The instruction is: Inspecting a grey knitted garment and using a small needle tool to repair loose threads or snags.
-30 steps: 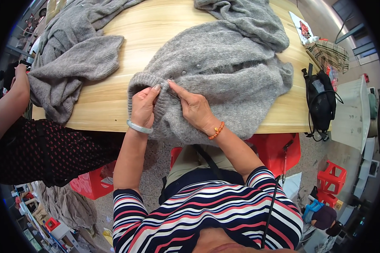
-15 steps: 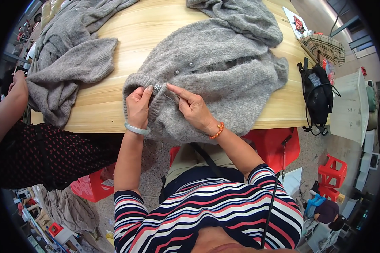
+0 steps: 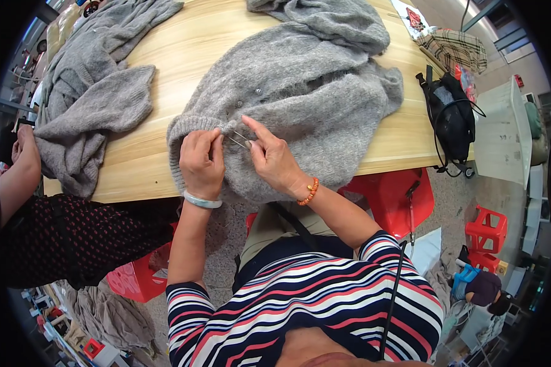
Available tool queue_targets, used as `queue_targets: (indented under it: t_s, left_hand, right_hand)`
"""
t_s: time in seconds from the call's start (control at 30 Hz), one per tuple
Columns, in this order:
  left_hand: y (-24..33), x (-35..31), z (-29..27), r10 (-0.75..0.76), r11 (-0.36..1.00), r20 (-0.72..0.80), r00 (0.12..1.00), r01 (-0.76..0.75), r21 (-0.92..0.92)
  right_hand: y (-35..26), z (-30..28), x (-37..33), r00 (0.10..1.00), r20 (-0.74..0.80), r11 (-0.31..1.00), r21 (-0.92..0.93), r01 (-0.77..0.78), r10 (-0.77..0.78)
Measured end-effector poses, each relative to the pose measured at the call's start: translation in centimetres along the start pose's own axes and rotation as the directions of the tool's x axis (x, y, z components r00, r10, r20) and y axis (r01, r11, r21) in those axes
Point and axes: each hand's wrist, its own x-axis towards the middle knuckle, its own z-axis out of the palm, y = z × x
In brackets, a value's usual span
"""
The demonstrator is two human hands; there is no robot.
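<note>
A fuzzy grey knit cardigan (image 3: 312, 131) lies on the table with its ribbed edge toward me. My left hand (image 3: 202, 164) is closed, pinching the cardigan at the end of that ribbed band. Close beside it, my right hand (image 3: 274, 160) holds a thin two-pronged metal tool (image 3: 239, 140), which looks like tweezers. Its prongs stand apart and point at the knit by my left fingertips. The right index finger is stretched out over the fabric. Small shiny buttons (image 3: 258, 90) dot the cardigan beyond my hands. The exact contact of the prong tips is too small to tell.
More grey knitwear (image 3: 98, 92) lies on the wooden table (image 3: 187, 61) at the left, beside another person's hand (image 3: 24, 144). A black bag (image 3: 450, 116) with straps is at the right edge. Red stools (image 3: 392, 205) stand below the table.
The tool's two prongs now show plainly apart between my hands. My left hand has turned a little, its knuckles more upward. The whole view has shifted slightly.
</note>
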Motion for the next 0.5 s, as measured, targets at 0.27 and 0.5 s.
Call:
queue_targets:
  t_s: [0.27, 0.5]
  left_hand:
    - [1.8, 0.4, 1.4, -0.029, 1.0, -0.001, 1.0, 0.029, 0.0]
    - [0.6, -1.5, 0.6, 0.068, 0.99, -0.007, 0.998, -0.066, 0.122]
  right_hand:
    - [1.5, -0.2, -0.3, 0.977, -0.196, 0.996, -0.018, 0.086, -0.088]
    - [1.4, 1.9, -0.9, 0.989, -0.141, 0.997, 0.051, 0.057, -0.05]
